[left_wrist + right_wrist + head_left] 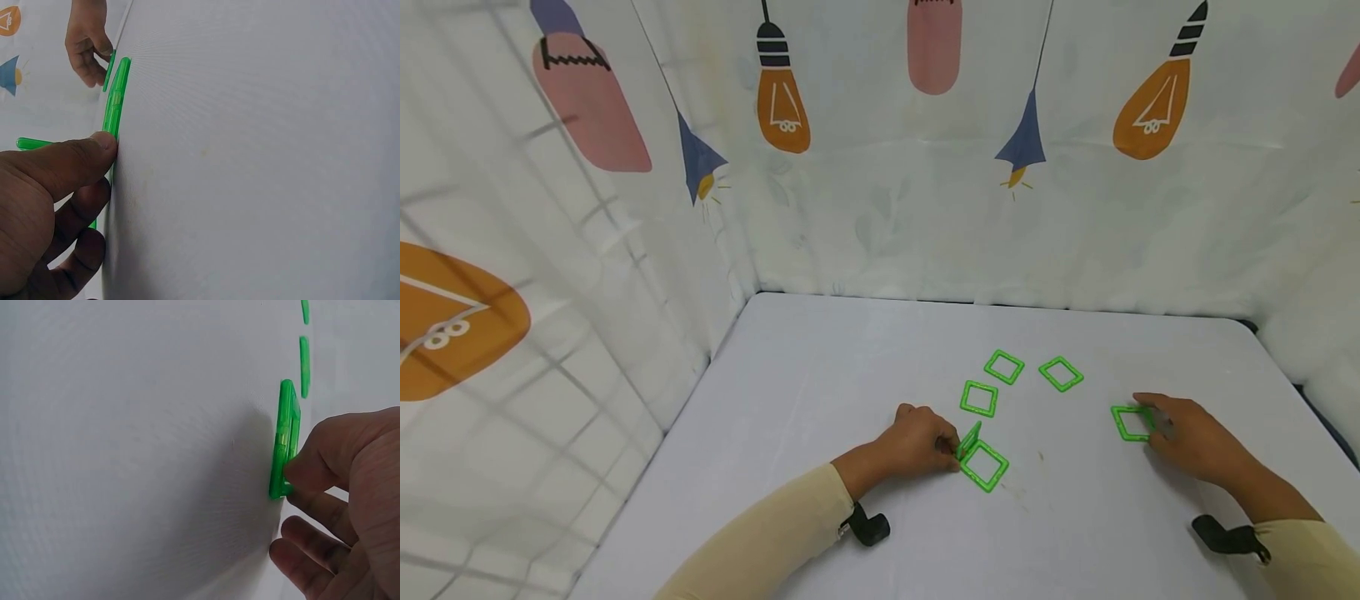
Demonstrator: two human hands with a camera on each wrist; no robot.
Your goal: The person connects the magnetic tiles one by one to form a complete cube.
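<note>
My left hand (921, 442) pinches green square magnetic-tile frames at their near corner. One square frame (985, 465) lies nearly flat on the table, and a second frame (972, 437) stands tilted up along its edge. In the left wrist view the thumb (94, 147) lies over the edge of the green frame (115, 103), with curled fingers beside it. To the right, my right hand (1195, 437) holds another green square frame (1122, 423) by its right side. The right wrist view shows thumb and finger on that frame's edge (284, 437), close to the tabletop.
Three more green square frames, a left one (979, 398), a back one (1004, 367) and a right one (1061, 374), lie flat between the hands, farther back. The white table (820, 358) meets patterned curtains (880, 208) at its back and left.
</note>
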